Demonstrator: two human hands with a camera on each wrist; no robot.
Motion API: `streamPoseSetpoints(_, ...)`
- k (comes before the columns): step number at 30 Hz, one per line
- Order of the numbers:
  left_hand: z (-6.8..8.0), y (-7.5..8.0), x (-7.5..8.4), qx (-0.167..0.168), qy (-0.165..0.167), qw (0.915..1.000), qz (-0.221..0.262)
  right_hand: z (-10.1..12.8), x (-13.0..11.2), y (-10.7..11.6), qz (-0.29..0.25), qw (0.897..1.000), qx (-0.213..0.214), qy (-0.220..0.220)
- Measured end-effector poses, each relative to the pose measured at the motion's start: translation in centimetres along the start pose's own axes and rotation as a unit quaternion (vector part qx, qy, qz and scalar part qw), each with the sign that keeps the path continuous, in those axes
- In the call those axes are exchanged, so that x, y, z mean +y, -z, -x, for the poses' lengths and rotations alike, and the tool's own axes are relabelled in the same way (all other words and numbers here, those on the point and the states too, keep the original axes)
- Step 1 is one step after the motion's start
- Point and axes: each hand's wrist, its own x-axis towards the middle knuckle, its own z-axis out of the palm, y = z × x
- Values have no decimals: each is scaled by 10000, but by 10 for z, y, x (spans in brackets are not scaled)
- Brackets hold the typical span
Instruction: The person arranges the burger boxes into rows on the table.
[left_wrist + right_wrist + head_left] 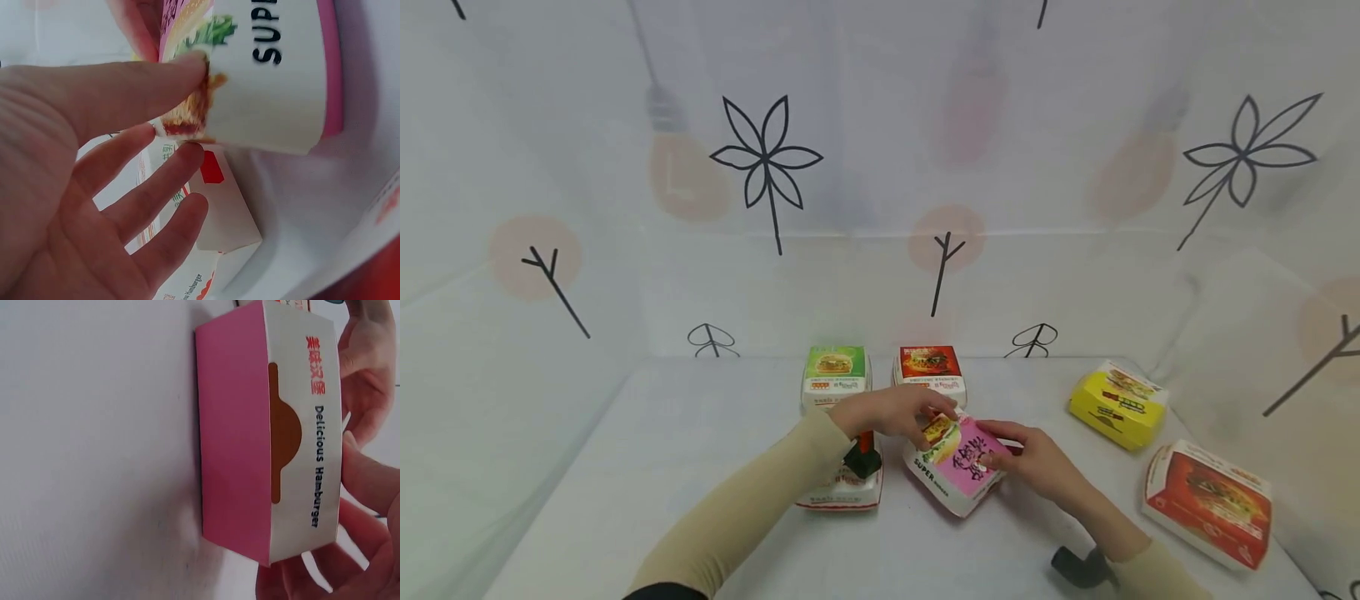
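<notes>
Turned at an angle on the white surface is a pink and white burger box [972,467], with "SUPER" printed along one edge. My left hand [891,411] pinches its far left corner; the left wrist view has the thumb [181,72] on the lid and the other fingers spread below. On the opposite side, my right hand [1037,467] grips the box with its thumb on the lid and fingers around the far corner. In the right wrist view, the box's pink base [234,437] and brown tab [285,434] face the camera, its lid closed.
Behind the hands stand a green-topped burger box [835,367] and a red-topped one [931,362]. Another white box [838,497] lies partly under my left wrist. To the right are a yellow box [1116,408] and a red box [1213,504]. A patterned curtain [880,167] hangs behind.
</notes>
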Motion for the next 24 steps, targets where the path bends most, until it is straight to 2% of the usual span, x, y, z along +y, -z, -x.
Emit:
streamPoseSetpoints(5, 1, 0, 2, -167, -130, 9998, 68, -5, 8, 7, -306, 9988, -356, 123)
streamPoseSetpoints(10, 3, -1, 4, -134, -141, 9998, 28, -8, 10, 10, -323, 9981, -488, 191)
streamPoseSetpoints(13, 3, -1, 4, -79, -123, 9997, -198, -9, 11, 11, -284, 9984, -433, 220)
streamPoseSetpoints(16, 2, 0, 4, 17, -170, 9975, -682, -11, 12, 12, -208, 9991, -305, 212)
streamPoseSetpoints(19, 1, 2, 4, 75, -191, 9952, -961, -12, 11, 12, -88, 9998, -154, 112)
streamPoseSetpoints(24, 1, 1, 4, 47, -132, 9970, -768, -16, 6, 11, 151, 9998, 49, -128)
